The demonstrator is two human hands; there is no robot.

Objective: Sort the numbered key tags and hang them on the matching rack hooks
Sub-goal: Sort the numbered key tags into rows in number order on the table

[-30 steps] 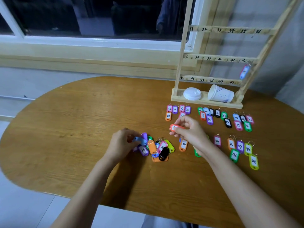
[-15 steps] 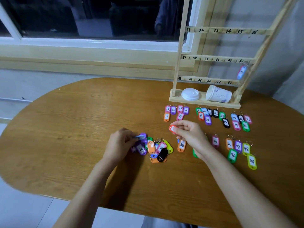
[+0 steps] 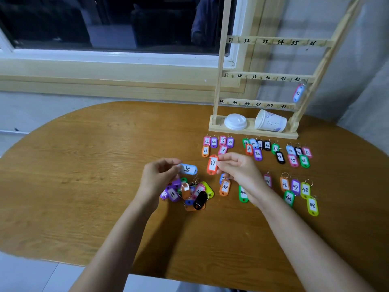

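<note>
Standing at the back of the wooden surface (image 3: 84, 154), the numbered rack (image 3: 220, 85) carried one hung tag (image 3: 298, 93). Nearer, a tangled pile (image 3: 187, 194) lay just beside the left hand (image 3: 156, 178), which pinched a pale blue tag (image 3: 188, 169); the right hand (image 3: 237, 171) pinched orange tag 37 (image 3: 212, 165) — the blue tag's sideways numeral could be misread and misfiled.

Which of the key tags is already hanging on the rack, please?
The pink-rimmed blue tag dangling under the 42 label on the rack; every other tag lies on the table or is held by the left hand or right hand.
</note>
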